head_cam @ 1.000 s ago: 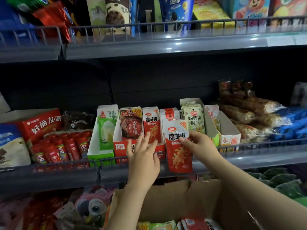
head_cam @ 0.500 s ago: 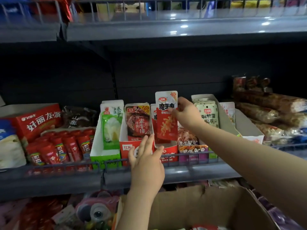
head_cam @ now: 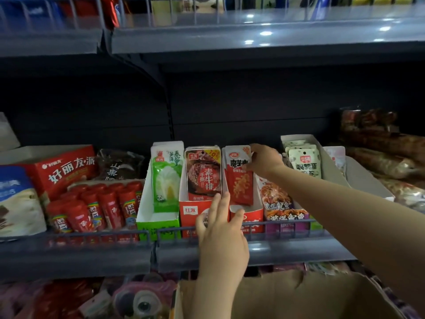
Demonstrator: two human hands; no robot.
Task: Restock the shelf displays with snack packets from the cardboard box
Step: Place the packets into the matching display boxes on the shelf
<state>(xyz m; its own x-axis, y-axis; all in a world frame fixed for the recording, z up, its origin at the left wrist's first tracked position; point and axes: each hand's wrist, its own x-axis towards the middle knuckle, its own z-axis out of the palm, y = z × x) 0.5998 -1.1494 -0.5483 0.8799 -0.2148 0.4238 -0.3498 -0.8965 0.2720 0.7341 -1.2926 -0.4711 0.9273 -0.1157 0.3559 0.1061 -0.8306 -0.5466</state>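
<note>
right hand [head_cam: 264, 161] pinches the red packet [head_cam: 239, 178] upright in its red tray [head_cam: 249, 217]; left hand [head_cam: 222, 229] spread against tray fronts.

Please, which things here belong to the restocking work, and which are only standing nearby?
In the job:
red konjac packet, pinched by right hand
its red display box, touched by left hand
cardboard box

Only nearby:
green display box
red tubes
purple packets

A toy with a big round eye [head_cam: 143, 303] lies on the lower level, left of centre, and pink and red wrapped goods [head_cam: 46, 298] crowd beside it.
</note>
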